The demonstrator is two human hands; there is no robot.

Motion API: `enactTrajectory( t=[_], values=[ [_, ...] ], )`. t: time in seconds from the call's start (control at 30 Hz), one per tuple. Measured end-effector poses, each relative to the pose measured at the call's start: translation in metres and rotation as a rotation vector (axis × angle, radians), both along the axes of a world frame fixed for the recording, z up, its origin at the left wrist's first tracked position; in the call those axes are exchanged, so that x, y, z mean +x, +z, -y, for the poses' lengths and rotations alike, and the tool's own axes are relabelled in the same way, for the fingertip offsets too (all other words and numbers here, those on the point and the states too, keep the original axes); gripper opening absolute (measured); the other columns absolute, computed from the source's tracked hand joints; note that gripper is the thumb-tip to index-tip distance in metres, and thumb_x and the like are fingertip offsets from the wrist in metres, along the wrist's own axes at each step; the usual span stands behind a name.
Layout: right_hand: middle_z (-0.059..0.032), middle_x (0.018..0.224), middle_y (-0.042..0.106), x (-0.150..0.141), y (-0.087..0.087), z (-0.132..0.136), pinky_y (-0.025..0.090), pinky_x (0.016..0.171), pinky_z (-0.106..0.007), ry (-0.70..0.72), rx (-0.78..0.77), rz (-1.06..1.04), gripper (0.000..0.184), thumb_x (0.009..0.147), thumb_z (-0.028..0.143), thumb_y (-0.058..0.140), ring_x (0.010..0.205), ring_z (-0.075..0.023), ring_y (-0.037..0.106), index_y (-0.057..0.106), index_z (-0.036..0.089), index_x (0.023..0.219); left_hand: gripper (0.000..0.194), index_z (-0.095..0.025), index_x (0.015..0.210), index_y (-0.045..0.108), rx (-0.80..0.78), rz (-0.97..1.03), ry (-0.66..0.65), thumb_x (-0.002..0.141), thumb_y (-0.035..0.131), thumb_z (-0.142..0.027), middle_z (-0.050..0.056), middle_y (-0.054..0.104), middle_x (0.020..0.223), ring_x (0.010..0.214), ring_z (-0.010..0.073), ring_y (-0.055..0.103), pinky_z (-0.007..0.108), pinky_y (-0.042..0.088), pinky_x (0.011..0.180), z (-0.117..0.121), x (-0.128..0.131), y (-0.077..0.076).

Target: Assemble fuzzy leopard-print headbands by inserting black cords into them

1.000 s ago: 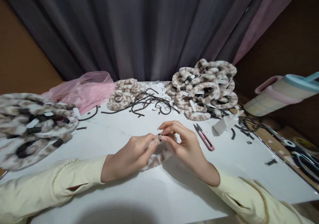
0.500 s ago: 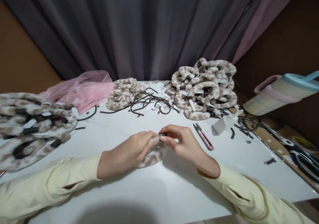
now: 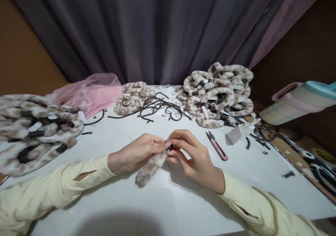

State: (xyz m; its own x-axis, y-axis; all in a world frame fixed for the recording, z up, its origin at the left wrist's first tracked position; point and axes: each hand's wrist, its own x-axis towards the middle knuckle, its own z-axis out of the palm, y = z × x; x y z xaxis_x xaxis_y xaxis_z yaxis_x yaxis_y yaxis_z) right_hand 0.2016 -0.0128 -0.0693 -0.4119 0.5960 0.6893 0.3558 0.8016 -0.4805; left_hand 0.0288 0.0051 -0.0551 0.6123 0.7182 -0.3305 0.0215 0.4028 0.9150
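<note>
A fluffy white-and-brown plush ring [image 3: 150, 169] is held over the middle of the white table, its lower end hanging toward me. My left hand [image 3: 139, 151] grips it from the left, thumb pressed on top near a small dark piece [image 3: 170, 147]. From the right, my right hand [image 3: 193, 155] pinches at that dark piece with bent fingers. The fingers hide much of the ring's upper part and the exact shape of the dark piece. Pink thread snips [image 3: 217, 145] lie on the table right of my right hand.
Similar plush rings with dark bands and white tags are heaped at left [image 3: 39, 124] and back right [image 3: 220, 96]. Black cords [image 3: 160, 106] and a pink plastic bag [image 3: 91, 89] lie behind. At right are a white bottle [image 3: 237, 134], scissors [image 3: 320, 173] and a tumbler [image 3: 294, 105].
The plush ring has turned so its lower end points down toward me. My left hand has rolled, thumb now on top, and my right fingers have shifted around the dark piece.
</note>
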Motion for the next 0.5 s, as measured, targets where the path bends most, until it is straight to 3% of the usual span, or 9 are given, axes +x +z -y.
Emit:
enactTrajectory(
  t=[0.17,0.27,0.5],
  values=[
    [-0.0115,0.108,0.057,0.001,-0.008,-0.001,0.053,0.073,-0.028,-0.022,-0.013,0.012,0.04,0.082,0.003,0.045,0.09,-0.0163,0.059,0.046,0.018,0.118,0.031,-0.01,0.082,0.066,0.114,0.014,0.033,0.076,0.064,-0.04,0.008,0.067,0.078,0.071,0.0151,0.06,0.023,0.043,0.063,0.0,-0.002,-0.001],
    [-0.009,0.109,0.06,0.003,-0.017,-0.004,0.053,0.08,-0.028,0.028,0.039,0.073,0.05,0.083,0.001,0.043,0.095,-0.0158,0.06,0.037,0.019,0.129,0.028,-0.01,0.085,0.065,0.146,-0.045,0.036,0.077,0.062,-0.036,0.007,0.067,0.075,0.067,0.0133,0.06,0.021,0.042,0.06,0.0,-0.001,0.001],
    [-0.0082,0.101,0.061,0.002,-0.021,-0.005,0.054,0.07,-0.028,0.058,-0.146,0.056,0.05,0.083,0.005,0.043,0.077,-0.0138,0.063,0.031,0.02,0.129,0.029,-0.011,0.085,0.06,0.253,-0.198,0.063,0.076,0.062,-0.039,0.002,0.064,0.063,0.054,0.0103,0.055,0.02,0.036,0.05,0.0,-0.002,0.0]
  ],
)
